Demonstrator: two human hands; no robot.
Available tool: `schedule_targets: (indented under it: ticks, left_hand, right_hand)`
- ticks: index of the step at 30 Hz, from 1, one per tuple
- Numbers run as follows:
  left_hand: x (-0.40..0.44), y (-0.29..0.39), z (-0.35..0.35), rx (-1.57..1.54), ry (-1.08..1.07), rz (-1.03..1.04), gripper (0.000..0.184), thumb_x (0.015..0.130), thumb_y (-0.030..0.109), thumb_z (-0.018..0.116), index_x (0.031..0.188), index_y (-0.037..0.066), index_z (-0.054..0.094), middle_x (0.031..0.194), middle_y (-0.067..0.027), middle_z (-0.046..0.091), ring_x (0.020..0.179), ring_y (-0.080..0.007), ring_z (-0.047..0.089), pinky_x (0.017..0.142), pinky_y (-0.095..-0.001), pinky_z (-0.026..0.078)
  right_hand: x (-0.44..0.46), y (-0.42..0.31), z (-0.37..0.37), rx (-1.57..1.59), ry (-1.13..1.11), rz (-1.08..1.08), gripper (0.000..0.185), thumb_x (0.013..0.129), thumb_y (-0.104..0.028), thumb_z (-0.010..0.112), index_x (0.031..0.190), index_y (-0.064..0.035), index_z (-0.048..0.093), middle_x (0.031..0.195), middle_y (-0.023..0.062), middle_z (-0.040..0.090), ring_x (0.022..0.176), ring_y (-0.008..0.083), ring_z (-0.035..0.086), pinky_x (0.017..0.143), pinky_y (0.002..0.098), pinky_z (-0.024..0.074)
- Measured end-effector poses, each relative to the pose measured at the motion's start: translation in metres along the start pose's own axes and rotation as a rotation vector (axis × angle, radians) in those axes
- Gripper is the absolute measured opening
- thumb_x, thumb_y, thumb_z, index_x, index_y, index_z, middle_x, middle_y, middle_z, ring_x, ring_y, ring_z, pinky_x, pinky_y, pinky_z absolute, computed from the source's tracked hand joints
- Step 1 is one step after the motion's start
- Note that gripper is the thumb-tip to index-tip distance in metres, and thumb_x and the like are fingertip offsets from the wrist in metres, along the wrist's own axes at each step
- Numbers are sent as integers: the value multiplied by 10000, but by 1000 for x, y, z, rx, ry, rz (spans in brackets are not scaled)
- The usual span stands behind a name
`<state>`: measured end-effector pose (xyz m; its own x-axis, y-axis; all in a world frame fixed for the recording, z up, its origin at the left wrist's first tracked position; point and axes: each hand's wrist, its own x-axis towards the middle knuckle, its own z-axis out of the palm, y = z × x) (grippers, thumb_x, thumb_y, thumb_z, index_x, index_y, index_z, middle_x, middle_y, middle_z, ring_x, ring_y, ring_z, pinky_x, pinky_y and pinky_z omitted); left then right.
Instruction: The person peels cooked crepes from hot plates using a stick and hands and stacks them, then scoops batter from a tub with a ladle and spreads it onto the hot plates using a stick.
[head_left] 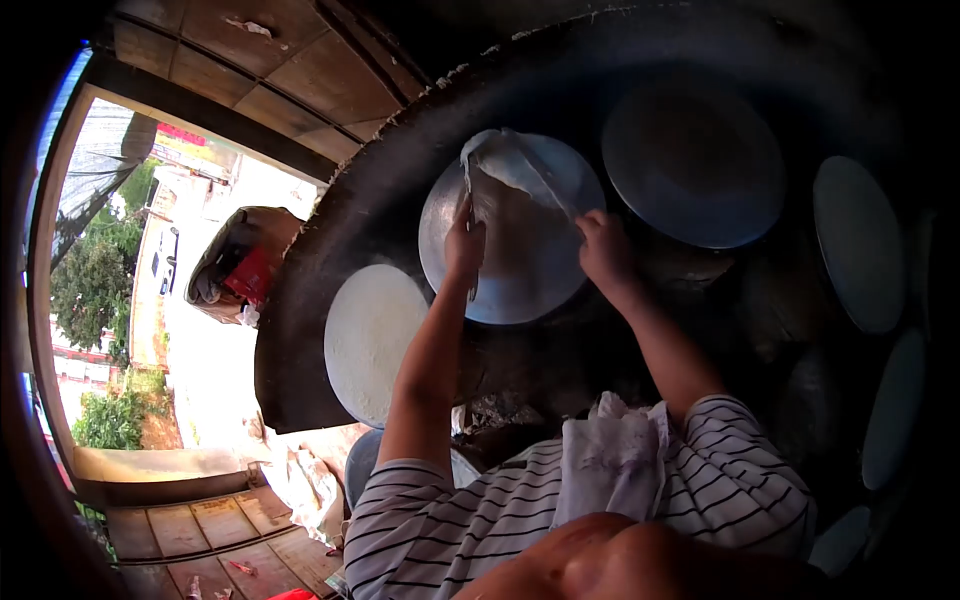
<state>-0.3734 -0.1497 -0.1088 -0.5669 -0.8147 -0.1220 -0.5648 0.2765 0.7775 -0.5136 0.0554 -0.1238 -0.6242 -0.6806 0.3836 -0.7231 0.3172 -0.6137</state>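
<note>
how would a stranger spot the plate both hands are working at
Find the big dark curved surface. On it, the grey metal plate sits between a white-covered disc and a darker plate. Unlike those, it has the left hand and right hand at it, with a limp white sheet near its far edge.

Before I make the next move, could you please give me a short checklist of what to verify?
1. Left hand closed on the left tool: ok.
2. Right hand closed on the right tool: ok.
3. White sheet at both tools: ok.
4. Sheet wholly off the griddle: cannot tell.
5. Sheet lying flat: not ok, its far edge is gathered.
6. Chest cloth clear of the griddle: ok.
</note>
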Motion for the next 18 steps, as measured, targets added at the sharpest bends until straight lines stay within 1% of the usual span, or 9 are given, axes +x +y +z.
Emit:
schedule_targets:
  ticks: [3,4,5,6,8,11,14,16,18]
  left_hand:
    - [15,-15,-25,254,104,103,612,834,134,509,1408,275,353,900,-163,673,705,-303,635,632,-401,494]
    - [-3,-17,-29,323,124,99,608,833,142,504,1405,281,354,934,-179,671,756,-339,640,674,-423,495]
    - [-14,-13,-33,387,163,96,518,857,193,502,1358,300,432,1003,-207,651,759,-338,653,680,-390,502]
    - [-21,-6,-39,453,139,-17,532,848,206,525,1361,307,425,1060,-215,630,868,-377,635,735,-393,497]
    - [-31,-17,-43,481,182,-16,558,839,185,545,1370,289,412,1048,-212,635,891,-373,637,756,-398,495]
    - [-38,-55,-42,348,245,34,558,846,153,546,1381,229,409,950,-198,667,726,-293,652,644,-364,500]
    - [-67,-43,-40,25,190,-177,583,849,154,552,1400,195,368,1084,-229,623,979,-343,623,823,-387,474]
    - [-82,-39,-33,-111,215,-157,563,865,106,543,1399,99,366,1266,-189,545,1151,-263,544,939,-325,409]
    - [-106,-28,-26,-223,283,-172,556,871,75,532,1401,83,363,1304,-177,516,1189,-244,512,972,-319,384]
  right_hand:
    - [-16,24,-2,-102,44,34,202,760,6,547,947,-1,623,939,125,564,916,316,544,748,404,475]
    - [-23,12,2,-31,2,25,205,759,6,545,946,-2,628,934,121,568,915,314,546,747,404,476]
    - [-15,-3,11,34,-27,4,208,758,7,543,945,-4,634,928,118,573,913,312,548,746,404,477]
    - [3,-12,19,95,-32,-37,212,756,7,542,944,-5,639,922,114,577,911,310,550,745,404,477]
    - [22,-12,24,13,-62,-83,227,759,1,537,953,-25,652,936,93,595,902,306,558,756,393,478]
    - [23,25,-1,-89,48,-95,243,763,1,535,964,-47,663,965,71,610,888,307,561,769,379,479]
    - [26,29,-8,-1,-109,-112,252,773,1,533,983,-48,665,972,77,608,918,298,562,789,389,474]
    - [42,20,11,69,-171,-113,263,773,8,531,993,-47,663,989,81,609,947,297,563,807,394,473]
    - [64,27,35,116,-315,-206,283,772,19,511,1002,-49,661,1018,89,602,979,308,555,829,394,471]
